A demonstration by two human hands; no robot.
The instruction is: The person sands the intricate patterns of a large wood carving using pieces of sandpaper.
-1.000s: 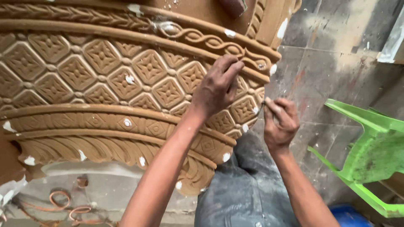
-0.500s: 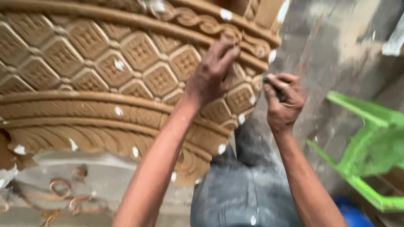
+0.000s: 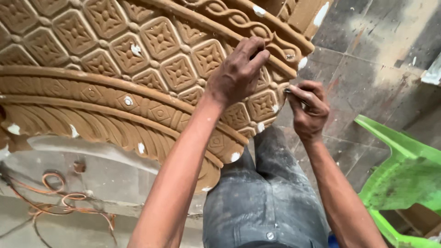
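The work piece is a large brown carved relief panel (image 3: 138, 69). It carries a field of diamond cells, each with a flower motif, a twisted rope border along its upper edge, and bands of leaf and geometric ornament below. Small white filler patches (image 3: 135, 49) are scattered over its surface. The panel occupies the upper left of the head view and ends at a raw edge near the centre right.

The left hand (image 3: 239, 73) rests on the diamond field close to that edge, fingers curled together and fingertips pressed against the carving just under the rope border. It clamps nothing; it bears on the surface.

The right hand (image 3: 308, 110) is closed on a thin dark tool (image 3: 294, 94), pinched between thumb and forefinger. The tool tip sits just beside the panel edge, near the end of the rope border.

Change since the earlier pictures: the left hand has moved slightly up the panel, from the lower diamond cells to the row directly under the border. The right hand has risen with it and has come closer to the edge, so the tool tip is now near the carving rather than well apart from it. Judged from this, the hands are now set at the end of the border.

The person's grey dusty trousers (image 3: 266, 202) show below the hands. A green plastic chair (image 3: 404, 174) stands to the right on the tiled floor (image 3: 367, 55). Orange wire (image 3: 64, 202) lies at lower left.
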